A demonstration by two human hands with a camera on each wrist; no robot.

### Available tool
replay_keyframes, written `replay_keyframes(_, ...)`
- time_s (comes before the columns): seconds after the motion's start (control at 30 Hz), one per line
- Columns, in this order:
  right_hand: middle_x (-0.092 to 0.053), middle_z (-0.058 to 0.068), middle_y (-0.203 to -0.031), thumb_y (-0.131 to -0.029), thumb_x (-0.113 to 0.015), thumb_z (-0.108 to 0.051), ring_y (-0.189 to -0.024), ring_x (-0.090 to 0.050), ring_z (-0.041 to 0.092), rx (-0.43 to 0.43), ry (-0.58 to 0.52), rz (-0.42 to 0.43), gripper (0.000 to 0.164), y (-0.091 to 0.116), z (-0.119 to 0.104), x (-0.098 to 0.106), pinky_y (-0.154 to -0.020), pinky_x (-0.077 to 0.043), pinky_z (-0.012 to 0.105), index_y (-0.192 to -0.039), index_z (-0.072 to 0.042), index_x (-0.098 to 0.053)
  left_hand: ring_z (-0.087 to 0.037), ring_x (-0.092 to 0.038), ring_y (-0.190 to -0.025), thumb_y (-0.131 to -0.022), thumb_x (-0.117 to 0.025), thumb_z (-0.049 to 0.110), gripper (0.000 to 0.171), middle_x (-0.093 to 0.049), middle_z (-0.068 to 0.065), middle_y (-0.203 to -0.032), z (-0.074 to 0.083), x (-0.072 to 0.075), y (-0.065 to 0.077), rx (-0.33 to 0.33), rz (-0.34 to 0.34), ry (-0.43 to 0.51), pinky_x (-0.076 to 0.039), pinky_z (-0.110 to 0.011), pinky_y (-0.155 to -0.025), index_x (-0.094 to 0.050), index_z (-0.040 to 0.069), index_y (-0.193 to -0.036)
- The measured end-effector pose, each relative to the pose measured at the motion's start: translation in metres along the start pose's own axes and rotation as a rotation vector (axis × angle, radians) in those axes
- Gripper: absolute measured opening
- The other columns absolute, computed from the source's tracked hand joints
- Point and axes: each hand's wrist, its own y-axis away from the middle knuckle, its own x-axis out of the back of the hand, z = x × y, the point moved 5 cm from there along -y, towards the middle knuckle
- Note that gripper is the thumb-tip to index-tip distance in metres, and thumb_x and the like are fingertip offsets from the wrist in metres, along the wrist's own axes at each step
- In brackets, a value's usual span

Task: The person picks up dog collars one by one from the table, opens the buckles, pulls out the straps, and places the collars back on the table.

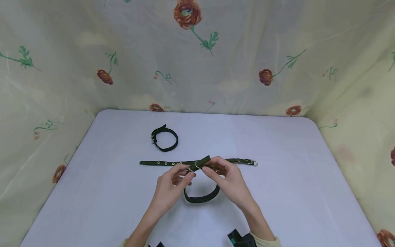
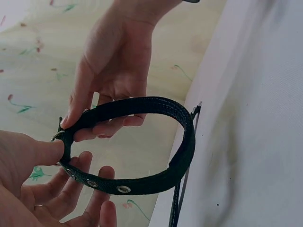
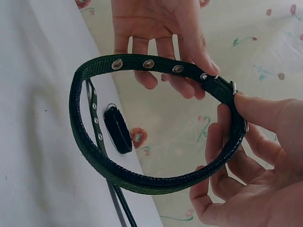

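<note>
Both hands hold a dark green collar (image 1: 202, 199) above the table, bent into a loop with its buckle end at the top. My left hand (image 1: 169, 187) pinches the strap beside the metal buckle between thumb and fingers. On the other side, my right hand (image 1: 232, 180) pinches the strap near the buckle, and the strap's tip sticks up between the hands. Metal eyelets (image 3: 148, 64) line one side of the loop in the right wrist view. Behind the hands a second collar (image 1: 166, 163) lies straight, its buckle and ring at the right end.
A third collar (image 1: 176, 137), fastened into a ring, lies farther back on the white table (image 1: 277, 144). Flower-printed cloth (image 1: 231, 68) hangs behind the table and along both sides. Dark wrist devices (image 1: 242, 238) show at the front edge of the head view.
</note>
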Motion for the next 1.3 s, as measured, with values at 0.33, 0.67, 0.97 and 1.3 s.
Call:
replay_keyframes(0.33, -0.078, -0.001, -0.118, -0.104, -0.074, -0.030, -0.108, -0.072, 0.009, 0.000, 0.004, 0.077, 0.021, -0.002, 0.000, 0.009, -0.097, -0.055, 0.025, -0.123, -0.022, -0.074, -0.023, -0.079, -0.088, -0.104, -0.073, 0.026, 0.018, -0.084, -0.001, -0.103, -0.003, 0.005, 0.001, -0.015, 0.014, -0.012, -0.059, -0.022, -0.080, -0.075, 0.021, -0.121)
replay_keyframes(0.67, -0.078, 0.001, -0.118, -0.104, -0.074, -0.029, -0.108, -0.071, 0.009, 0.022, -0.014, 0.081, 0.020, -0.006, -0.003, 0.013, -0.095, -0.055, 0.024, -0.122, -0.021, -0.075, -0.023, -0.078, -0.090, -0.105, -0.072, 0.032, 0.022, -0.084, -0.005, -0.108, -0.002, 0.007, -0.003, -0.018, -0.006, -0.020, -0.059, -0.024, -0.082, -0.073, 0.022, -0.124)
replay_keyframes(0.97, -0.078, -0.001, -0.121, -0.103, -0.075, -0.031, -0.108, -0.071, 0.011, 0.020, 0.021, 0.034, 0.020, -0.007, -0.006, 0.007, -0.096, -0.056, 0.028, -0.122, -0.023, -0.074, -0.009, -0.075, -0.088, -0.104, -0.073, 0.035, 0.022, -0.082, 0.001, -0.106, 0.008, 0.006, -0.009, -0.050, 0.011, -0.048, -0.056, -0.023, -0.081, -0.074, 0.024, -0.122)
replay_keyframes(1.3, -0.078, -0.002, -0.120, -0.103, -0.075, -0.034, -0.103, -0.071, 0.012, -0.019, 0.050, 0.010, 0.021, 0.000, 0.001, 0.003, -0.093, -0.056, 0.029, -0.122, -0.024, -0.075, -0.009, -0.073, -0.085, -0.103, -0.074, 0.036, 0.019, -0.083, -0.003, -0.104, -0.002, 0.000, -0.002, -0.031, 0.005, -0.042, -0.055, -0.021, -0.077, -0.074, 0.024, -0.119)
